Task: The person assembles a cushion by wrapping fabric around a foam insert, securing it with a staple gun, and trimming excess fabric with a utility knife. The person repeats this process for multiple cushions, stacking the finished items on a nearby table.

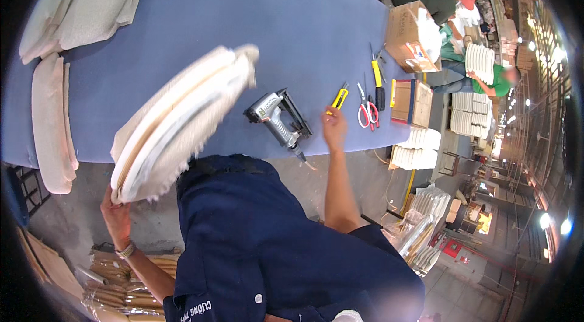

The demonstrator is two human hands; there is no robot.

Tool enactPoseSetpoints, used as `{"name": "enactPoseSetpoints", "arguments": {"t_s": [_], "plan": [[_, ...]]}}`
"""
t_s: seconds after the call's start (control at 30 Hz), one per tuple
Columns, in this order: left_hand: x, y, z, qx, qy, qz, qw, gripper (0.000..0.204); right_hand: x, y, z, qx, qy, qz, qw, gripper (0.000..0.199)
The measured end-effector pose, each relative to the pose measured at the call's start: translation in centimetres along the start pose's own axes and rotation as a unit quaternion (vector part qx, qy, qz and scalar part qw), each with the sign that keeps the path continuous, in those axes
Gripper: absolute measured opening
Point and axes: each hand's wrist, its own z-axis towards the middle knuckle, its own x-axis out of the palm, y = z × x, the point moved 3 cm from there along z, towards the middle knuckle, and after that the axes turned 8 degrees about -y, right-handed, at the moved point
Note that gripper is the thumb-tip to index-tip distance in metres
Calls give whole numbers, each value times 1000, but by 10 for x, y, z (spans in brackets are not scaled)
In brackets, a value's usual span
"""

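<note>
upholstered seat pad gripped by left hand; right hand open near yellow knife.

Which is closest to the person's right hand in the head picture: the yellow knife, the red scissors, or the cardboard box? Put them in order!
From the right hand, nearest first:
1. Yellow utility knife, on the blue table just above the fingertips.
2. Red-handled scissors, a bit farther to the hand's right.
3. Cardboard box, at the table's far right edge, well beyond both.
</note>
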Motion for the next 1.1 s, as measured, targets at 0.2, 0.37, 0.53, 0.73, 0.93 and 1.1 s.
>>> {"name": "enactPoseSetpoints", "arguments": {"t_s": [0.2, 0.37, 0.53, 0.73, 0.93, 1.1], "plan": [[6, -48, 5, -24, 61, -195, 979, 60, -31, -152, 124, -384, 68, -291, 873, 33], [2, -68, 0, 90, -147, 72, 982, 60, 38, -128, 131, 205, 89, 84, 971, 22], [27, -74, -5, -40, -278, -173, 944, 56, 33, 25, 158, 146, 129, 196, 961, 23], [60, -96, 0, 42, -427, -116, 896, 53, 40, 327, 62, -42, 249, 272, 928, 31], [66, -115, 5, 36, -506, 10, 862, 35, 86, 464, -99, -306, 529, 197, 767, 29], [61, -121, 11, 48, -494, 7, 868, 18, 119, 501, -184, -550, 513, 102, 652, 41]]}}
